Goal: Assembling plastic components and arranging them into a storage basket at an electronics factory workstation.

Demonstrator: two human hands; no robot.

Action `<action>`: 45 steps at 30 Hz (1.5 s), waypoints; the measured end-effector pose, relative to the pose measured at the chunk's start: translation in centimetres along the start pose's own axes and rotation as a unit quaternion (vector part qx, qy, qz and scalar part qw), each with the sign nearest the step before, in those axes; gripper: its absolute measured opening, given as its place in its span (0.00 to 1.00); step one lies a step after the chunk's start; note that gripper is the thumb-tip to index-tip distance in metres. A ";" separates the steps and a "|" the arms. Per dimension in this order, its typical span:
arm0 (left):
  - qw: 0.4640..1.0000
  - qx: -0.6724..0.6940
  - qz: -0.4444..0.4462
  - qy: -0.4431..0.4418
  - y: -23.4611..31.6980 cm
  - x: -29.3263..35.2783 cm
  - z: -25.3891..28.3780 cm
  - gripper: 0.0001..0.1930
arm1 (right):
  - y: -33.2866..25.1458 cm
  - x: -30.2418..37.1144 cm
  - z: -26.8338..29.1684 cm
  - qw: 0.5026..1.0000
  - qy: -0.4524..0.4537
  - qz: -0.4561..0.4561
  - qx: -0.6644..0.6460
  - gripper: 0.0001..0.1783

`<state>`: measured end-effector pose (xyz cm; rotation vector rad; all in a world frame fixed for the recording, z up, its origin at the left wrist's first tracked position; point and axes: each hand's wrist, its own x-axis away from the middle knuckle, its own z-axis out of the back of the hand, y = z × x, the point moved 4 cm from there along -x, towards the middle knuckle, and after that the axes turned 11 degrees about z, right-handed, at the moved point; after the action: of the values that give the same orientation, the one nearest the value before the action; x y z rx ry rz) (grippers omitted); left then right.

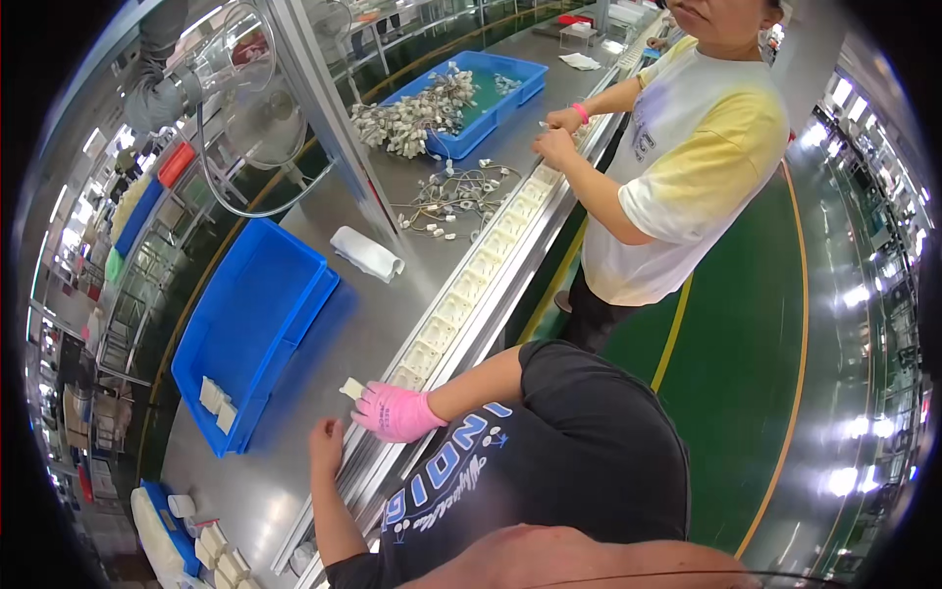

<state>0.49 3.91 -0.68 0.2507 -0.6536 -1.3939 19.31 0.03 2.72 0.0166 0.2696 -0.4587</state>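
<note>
My right hand [394,413], in a pink glove, pinches a small cream plastic piece [351,389] at its fingertips, over the near edge of the line. Bare and loosely bent, my left hand [327,444] hovers beside the rail to its left, fingers slightly apart; I see nothing in it. A row of cream plastic housings [453,308] runs along a narrow track [520,240] from my right hand toward the far right. The glove partly covers the nearest housings.
An open blue bin [257,275] with a few cream pieces stands left. Farther off, another blue bin [535,79] holds white-connector wires, near loose cables [456,201]. A metal post [334,128], fan [260,108] and white roll [367,254] are nearby. A co-worker [687,147] works at the track.
</note>
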 end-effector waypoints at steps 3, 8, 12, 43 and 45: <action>0.995 0.092 -0.015 0.029 -0.2 2.4 -3.0 0.09 | -1.6 3.0 0.5 0.999 -0.040 -0.012 -0.024 0.29; 0.969 0.204 -0.022 0.139 -0.4 5.2 -0.8 0.08 | -3.4 2.0 3.1 0.995 -0.017 0.066 -0.068 0.29; 0.972 0.141 -0.011 0.186 -0.5 10.6 0.0 0.08 | -6.6 1.5 1.9 0.990 -0.003 0.114 -0.079 0.30; 0.251 0.779 0.307 0.486 -17.9 58.8 -9.4 0.44 | -43.8 -17.9 -9.2 0.836 -0.288 0.370 -0.286 0.26; 0.249 0.784 0.311 0.475 -18.4 58.5 -8.4 0.44 | -44.6 -18.0 -10.5 0.836 -0.346 0.372 -0.208 0.27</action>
<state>-7.84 -57.44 -0.98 1.9827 -0.6602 0.8750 -18.50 -31.37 -0.68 -0.4543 -0.3643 0.3960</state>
